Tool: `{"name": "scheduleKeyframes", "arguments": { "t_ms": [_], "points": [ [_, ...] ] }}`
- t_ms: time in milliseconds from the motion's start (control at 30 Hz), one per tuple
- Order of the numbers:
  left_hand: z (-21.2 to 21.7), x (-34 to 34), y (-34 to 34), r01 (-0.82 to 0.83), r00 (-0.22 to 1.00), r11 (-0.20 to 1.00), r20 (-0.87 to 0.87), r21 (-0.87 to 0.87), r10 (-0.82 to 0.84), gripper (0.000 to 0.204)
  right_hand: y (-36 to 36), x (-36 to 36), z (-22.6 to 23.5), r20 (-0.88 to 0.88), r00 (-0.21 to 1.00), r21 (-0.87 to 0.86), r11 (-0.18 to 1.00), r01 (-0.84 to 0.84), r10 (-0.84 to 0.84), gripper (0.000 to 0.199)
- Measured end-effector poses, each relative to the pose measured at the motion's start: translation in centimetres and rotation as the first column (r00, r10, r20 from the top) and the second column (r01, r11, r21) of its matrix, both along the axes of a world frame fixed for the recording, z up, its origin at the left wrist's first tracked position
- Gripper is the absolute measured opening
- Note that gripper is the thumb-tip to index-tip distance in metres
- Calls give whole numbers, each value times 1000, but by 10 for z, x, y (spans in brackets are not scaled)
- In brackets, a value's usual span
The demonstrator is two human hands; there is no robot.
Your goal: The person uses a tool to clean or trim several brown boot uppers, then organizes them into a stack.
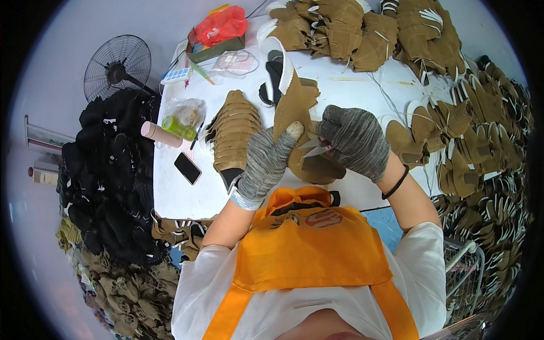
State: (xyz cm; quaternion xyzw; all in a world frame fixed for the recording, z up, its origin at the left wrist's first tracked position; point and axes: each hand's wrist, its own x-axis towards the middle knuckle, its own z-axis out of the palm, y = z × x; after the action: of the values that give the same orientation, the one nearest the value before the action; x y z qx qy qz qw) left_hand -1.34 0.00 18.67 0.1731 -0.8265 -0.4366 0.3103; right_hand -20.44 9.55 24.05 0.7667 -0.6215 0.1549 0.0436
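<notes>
My left hand [265, 161], in a grey knit glove with the thumb tip bare, grips a tan suede shoe upper [294, 105] with a white sole edge, held upright over the white table [187, 192]. My right hand [354, 141], also in a grey glove, holds small metal scissors [316, 147] with their blades at the upper's lower edge, just right of my left thumb. Beside my left hand lies a stack of tan uppers [233, 133].
A phone [187, 168], a pink tube [160, 134], a green bottle in a clear bag [180, 126] and a box with a red bag [218, 31] lie at the table's left. Heaps of tan uppers [470, 141] fill the back and right. Black pieces [107, 170] and a fan [117, 65] stand left.
</notes>
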Motion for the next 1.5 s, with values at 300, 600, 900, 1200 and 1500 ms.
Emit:
{"name": "scheduleKeyframes", "arguments": {
  "t_ms": [300,600,900,1200,1500],
  "points": [
    [18,-17,9,-167,981,950,-50,263,187,40,-5,9,-34,359,928,-277,937,211,-102,19],
    [21,-13,12,-191,955,953,-178,234,235,41,0,-11,-54,713,656,-180,840,512,-247,15],
    [22,-12,9,-222,952,917,-132,331,278,44,7,7,-20,609,793,-312,914,259,-17,19],
    [-29,21,-26,175,903,733,-404,658,146,80,29,-78,-66,959,105,149,786,600,-262,22],
    [-85,32,-50,416,799,485,-564,770,211,81,23,-14,-81,930,-172,338,940,43,-326,66]
  ]
}}
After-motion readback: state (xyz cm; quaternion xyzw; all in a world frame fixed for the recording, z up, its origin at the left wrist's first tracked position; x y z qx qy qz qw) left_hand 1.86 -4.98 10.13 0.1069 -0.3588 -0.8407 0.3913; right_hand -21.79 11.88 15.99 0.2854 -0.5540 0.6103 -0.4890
